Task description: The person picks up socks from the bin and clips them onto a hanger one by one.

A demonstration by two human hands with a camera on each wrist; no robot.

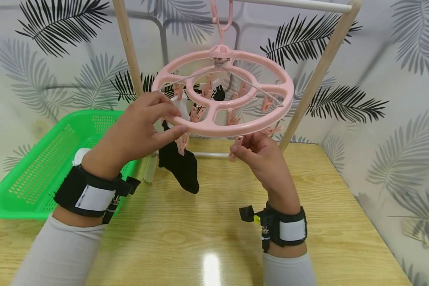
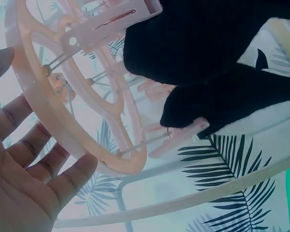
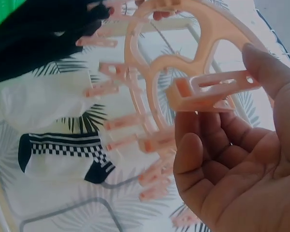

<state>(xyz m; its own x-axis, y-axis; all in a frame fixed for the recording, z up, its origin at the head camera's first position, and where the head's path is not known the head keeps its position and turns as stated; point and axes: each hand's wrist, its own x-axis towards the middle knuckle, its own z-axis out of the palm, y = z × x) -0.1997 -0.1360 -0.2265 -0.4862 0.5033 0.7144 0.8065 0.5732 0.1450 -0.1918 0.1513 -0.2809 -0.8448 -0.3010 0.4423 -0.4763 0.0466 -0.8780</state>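
A pink round clip hanger (image 1: 236, 129) hangs by its hook, with several clips dangling below its ring. My left hand (image 1: 139, 125) grips the near left part of the rim, thumb low and fingers over the top. At the front right, my right hand (image 1: 266, 157) pinches a pink clothespin (image 3: 212, 87) between thumb and fingers; nothing sits in that clip's jaws. Black socks (image 2: 193, 43) hang from clips on the left side. Behind them in the right wrist view are a white sock (image 3: 48, 99) and a checkered black-and-white sock (image 3: 63, 157).
A green basket (image 1: 28, 171) stands at the left, with a bit of white cloth (image 1: 80, 156) visible beside my left wrist. The rack's wooden post (image 1: 318, 75) rises at the right, and its white bar (image 1: 296, 4) carries the hanger. Below lies a wooden table (image 1: 171, 238).
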